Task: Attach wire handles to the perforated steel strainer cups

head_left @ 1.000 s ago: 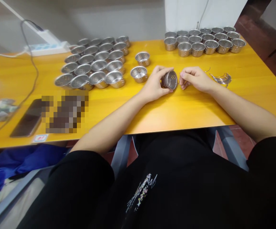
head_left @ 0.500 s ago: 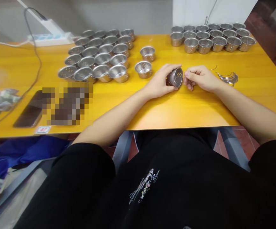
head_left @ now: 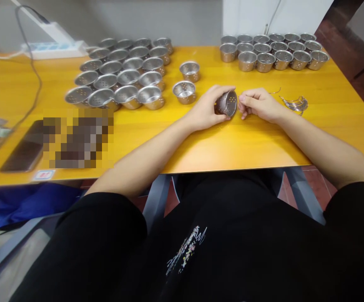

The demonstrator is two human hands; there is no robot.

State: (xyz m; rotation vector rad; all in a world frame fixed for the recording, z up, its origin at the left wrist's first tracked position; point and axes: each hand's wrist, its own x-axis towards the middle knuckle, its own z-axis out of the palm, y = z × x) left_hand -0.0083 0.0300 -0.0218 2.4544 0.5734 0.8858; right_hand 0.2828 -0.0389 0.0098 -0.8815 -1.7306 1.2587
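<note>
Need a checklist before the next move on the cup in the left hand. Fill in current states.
1. Left hand secure on the perforated cup: ok, fingers and thumb wrap its sides.
2. Cup mouth accessible: ok, tipped sideways, facing the right hand.
3. Right hand holding a wire: cannot tell; its fingertips are pinched together, but anything between them is too small to make out.
4. Bent wires nearby: ok, bunched on the table beside the right forearm.
5. Two separate cups away from the held one: ok, upright beyond the left hand, not touching it.
</note>
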